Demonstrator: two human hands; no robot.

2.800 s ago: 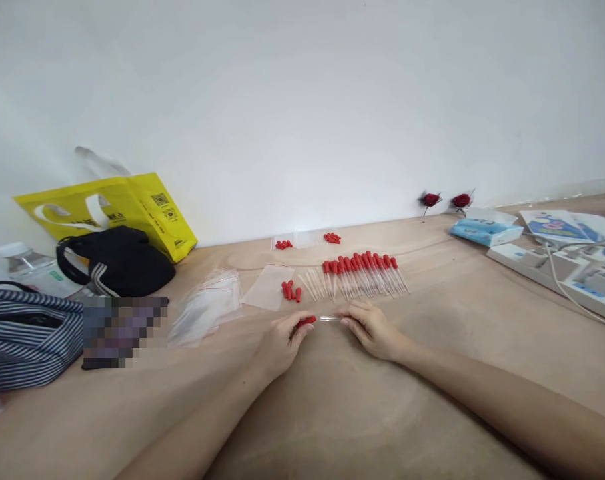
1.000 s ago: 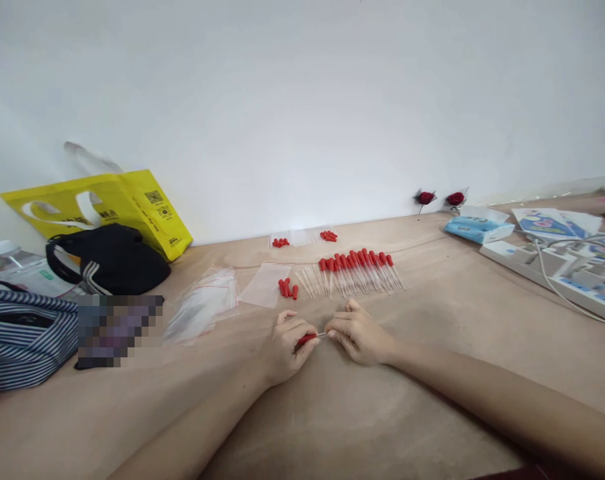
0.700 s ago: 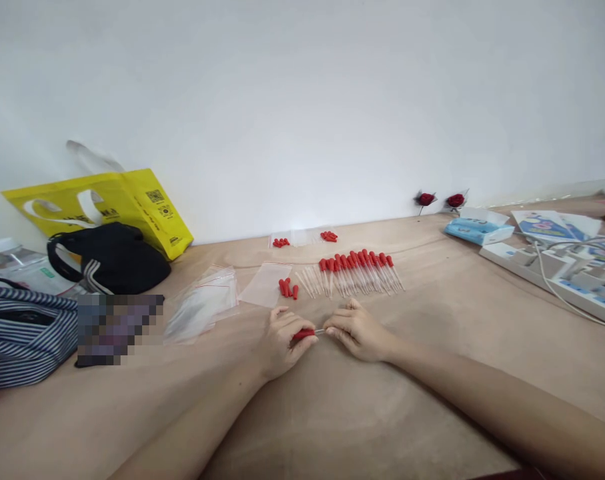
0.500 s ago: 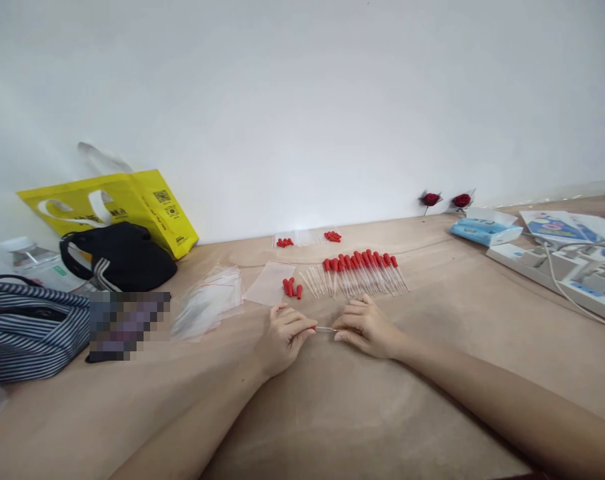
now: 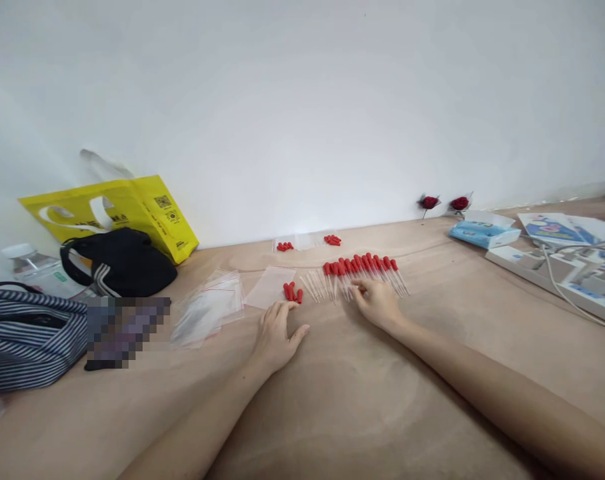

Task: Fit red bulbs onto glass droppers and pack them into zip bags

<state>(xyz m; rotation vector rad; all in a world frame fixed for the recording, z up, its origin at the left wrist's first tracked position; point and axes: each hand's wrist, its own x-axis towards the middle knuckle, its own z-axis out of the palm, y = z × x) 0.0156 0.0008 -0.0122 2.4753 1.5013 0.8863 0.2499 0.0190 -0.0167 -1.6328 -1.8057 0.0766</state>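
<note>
My left hand (image 5: 279, 333) is open, thumb and fingers apart, its fingertips just in front of a few loose red rubber bulbs (image 5: 292, 292). My right hand (image 5: 377, 301) is closed at the near side of a row of glass droppers with red bulbs (image 5: 362, 265), its fingertips pinched over a dropper's thin glass part. Left of that row lie several glass tubes without bulbs (image 5: 315, 285). A flat clear bag (image 5: 269, 287) is behind and left of the loose bulbs.
Clear bags (image 5: 209, 308) are piled on the left, near a striped pouch (image 5: 37, 337), a black bag (image 5: 125, 260) and a yellow bag (image 5: 167, 220). Small bags with red bulbs (image 5: 285, 246) lie by the wall. On the right are a tissue pack (image 5: 483, 233) and a power strip (image 5: 572, 283).
The hands have moved apart. My left hand has let go of the red bulb and opened; my right hand has moved back to the dropper row with the dropper.
</note>
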